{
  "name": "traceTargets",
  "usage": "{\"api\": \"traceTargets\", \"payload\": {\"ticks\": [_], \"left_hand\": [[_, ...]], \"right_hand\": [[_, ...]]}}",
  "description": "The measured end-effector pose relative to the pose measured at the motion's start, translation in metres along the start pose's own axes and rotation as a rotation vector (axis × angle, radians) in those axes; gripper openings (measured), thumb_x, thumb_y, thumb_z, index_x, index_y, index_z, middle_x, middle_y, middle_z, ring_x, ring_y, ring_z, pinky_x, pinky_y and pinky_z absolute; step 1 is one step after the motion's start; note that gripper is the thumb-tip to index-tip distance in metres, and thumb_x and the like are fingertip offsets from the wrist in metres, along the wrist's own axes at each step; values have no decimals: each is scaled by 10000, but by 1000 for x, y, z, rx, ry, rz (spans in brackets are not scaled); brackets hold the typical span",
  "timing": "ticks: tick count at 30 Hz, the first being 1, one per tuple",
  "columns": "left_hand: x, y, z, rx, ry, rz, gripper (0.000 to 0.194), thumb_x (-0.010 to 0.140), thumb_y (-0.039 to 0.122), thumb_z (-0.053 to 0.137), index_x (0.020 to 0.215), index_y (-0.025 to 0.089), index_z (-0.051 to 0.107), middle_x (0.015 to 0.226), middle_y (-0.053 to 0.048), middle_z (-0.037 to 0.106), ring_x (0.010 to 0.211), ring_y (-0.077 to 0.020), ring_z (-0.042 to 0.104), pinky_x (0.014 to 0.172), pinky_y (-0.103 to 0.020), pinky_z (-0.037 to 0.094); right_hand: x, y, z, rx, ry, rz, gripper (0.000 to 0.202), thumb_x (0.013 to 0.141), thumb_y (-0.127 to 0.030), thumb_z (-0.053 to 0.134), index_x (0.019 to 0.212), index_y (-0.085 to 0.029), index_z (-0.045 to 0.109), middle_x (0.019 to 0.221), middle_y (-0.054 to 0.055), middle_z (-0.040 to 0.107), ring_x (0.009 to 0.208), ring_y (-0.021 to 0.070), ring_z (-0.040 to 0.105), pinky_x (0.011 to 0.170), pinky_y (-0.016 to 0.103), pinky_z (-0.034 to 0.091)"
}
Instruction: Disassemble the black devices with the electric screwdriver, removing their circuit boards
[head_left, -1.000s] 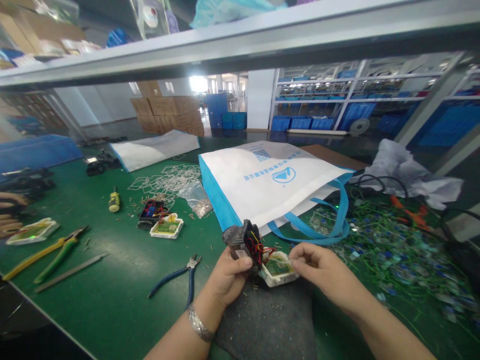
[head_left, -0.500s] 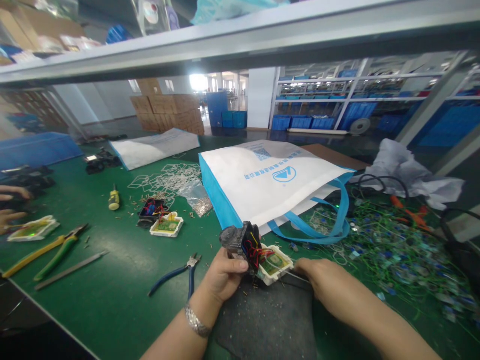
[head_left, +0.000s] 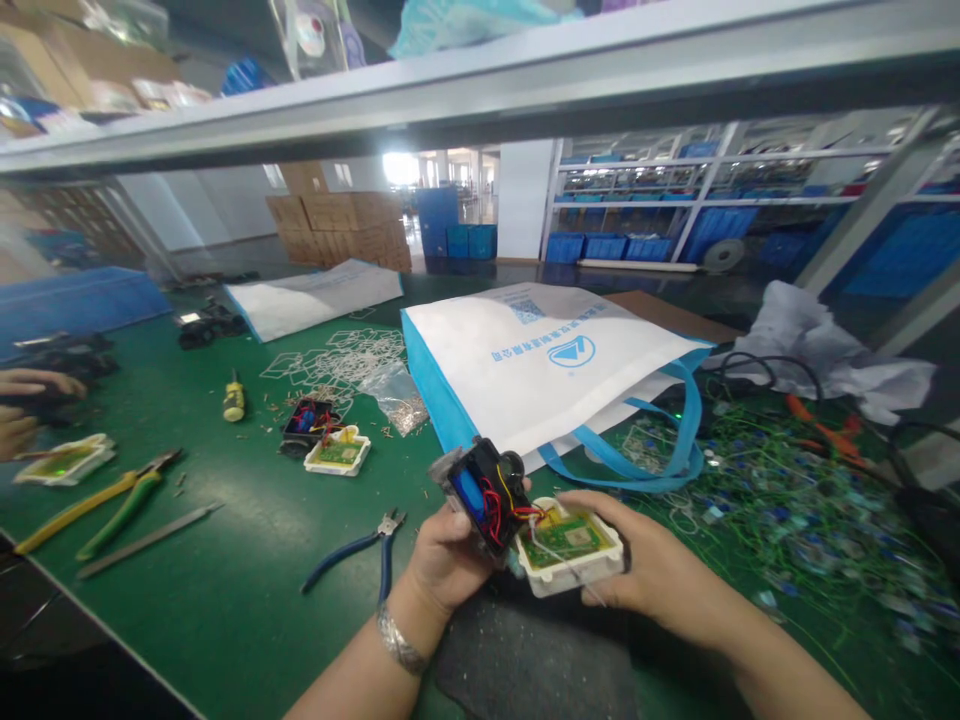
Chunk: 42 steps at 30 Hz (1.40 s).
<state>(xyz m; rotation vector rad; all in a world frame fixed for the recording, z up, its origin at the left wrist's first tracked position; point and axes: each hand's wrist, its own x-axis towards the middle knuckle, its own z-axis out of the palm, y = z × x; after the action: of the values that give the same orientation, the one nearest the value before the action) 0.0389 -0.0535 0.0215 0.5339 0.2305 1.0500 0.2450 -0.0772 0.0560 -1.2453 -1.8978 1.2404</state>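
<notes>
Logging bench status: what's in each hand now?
Left hand grips black housing. Right hand holds white tray with green board. Red wires link them. Pliers lie left.

A white and blue tote bag (head_left: 540, 370) lies flat on the green worktop (head_left: 225, 590), its blue handles (head_left: 660, 440) looping toward the near edge. Left of it sit blue-handled pliers (head_left: 360, 555), a white tray with a green circuit board (head_left: 337, 452) touching a black housing with coloured wires (head_left: 306, 420), a small yellow screwdriver (head_left: 234, 400) and yellow-and-green cutters (head_left: 97, 500) beside a flat metal file (head_left: 146, 540). A heap of green wires (head_left: 795, 490) spreads at the right, with crumpled white cloth (head_left: 817, 345) behind it. Another person's hand (head_left: 22, 415) shows at the far left.
</notes>
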Motion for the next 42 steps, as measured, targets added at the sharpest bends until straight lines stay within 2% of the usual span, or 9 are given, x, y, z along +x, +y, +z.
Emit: {"api": "traceTargets", "payload": {"ticks": [5, 9, 18, 23, 26, 29, 32, 34, 42], "left_hand": [[4, -1, -7, 49, 74, -34, 452, 583, 297, 714, 984, 112, 616, 954, -87, 655, 919, -238, 587, 893, -362, 402], [3, 9, -11, 226, 139, -7, 445, 583, 285, 745, 969, 109, 611, 903, -77, 661, 841, -203, 602, 836, -322, 427], [-4, 30, -3, 656, 14, -84, 588, 511, 272, 789, 1008, 109, 519, 953, -76, 603, 869, -197, 558, 769, -278, 416], [1, 28, -8, 951, 293, 128, 644, 626, 359, 692, 1155, 130, 404, 1127, -137, 523, 1024, -244, 512, 879, -378, 391], [-3, 24, -3, 1410, 453, 517, 446, 684, 329, 634, 1075, 158, 502, 1162, -120, 499, 1109, -259, 442, 947, -441, 326], [-12, 16, 17, 1764, 234, 812, 256, 722, 284, 608, 963, 202, 582, 1122, -65, 545, 1125, -239, 408, 960, -429, 290], [-20, 6, 38, 1925, -144, 722, 151, 773, 217, 556, 919, 221, 597, 989, -19, 623, 991, -192, 484, 892, -386, 303], [-20, 0, 44, 1989, -270, 609, 166, 800, 150, 501, 921, 218, 593, 900, -2, 645, 885, -158, 513, 835, -360, 305], [-8, 6, 38, 1850, -204, 451, 150, 800, 136, 475, 734, 169, 605, 725, -20, 617, 774, -151, 507, 777, -324, 326]], "right_hand": [[4, 1, 0, 6, 146, -74, 234, 621, -236, 638, 818, -160, 536, 894, 13, 488, 792, 148, 485, 698, 234, 358], [1, -4, -10, -42, 161, -92, 201, 663, -285, 619, 802, -167, 533, 937, 25, 467, 869, 166, 460, 753, 248, 343], [-14, -19, -26, -449, 30, -92, 78, 774, -164, 497, 810, -205, 553, 992, -4, 430, 902, 122, 449, 780, 204, 345], [-14, -17, -23, -467, 27, -73, 103, 780, -146, 496, 843, -214, 542, 964, -13, 429, 869, 110, 452, 745, 195, 343], [-12, -18, -20, -447, 10, -66, 109, 792, -146, 483, 852, -213, 547, 957, -7, 429, 851, 112, 450, 722, 193, 344], [-11, -17, -17, -438, 11, -86, 87, 790, -147, 495, 843, -197, 543, 940, 2, 429, 840, 116, 444, 718, 194, 343], [-11, -17, -15, -442, 14, -117, 98, 766, -108, 492, 821, -178, 533, 912, 8, 429, 838, 120, 441, 730, 198, 340], [-12, -18, -15, -440, 3, -124, 128, 748, -79, 473, 812, -174, 532, 908, 10, 425, 839, 119, 439, 736, 200, 336], [-12, -18, -17, -398, -62, -114, 62, 776, -126, 491, 787, -169, 534, 894, 10, 445, 818, 121, 441, 717, 204, 331]]}}
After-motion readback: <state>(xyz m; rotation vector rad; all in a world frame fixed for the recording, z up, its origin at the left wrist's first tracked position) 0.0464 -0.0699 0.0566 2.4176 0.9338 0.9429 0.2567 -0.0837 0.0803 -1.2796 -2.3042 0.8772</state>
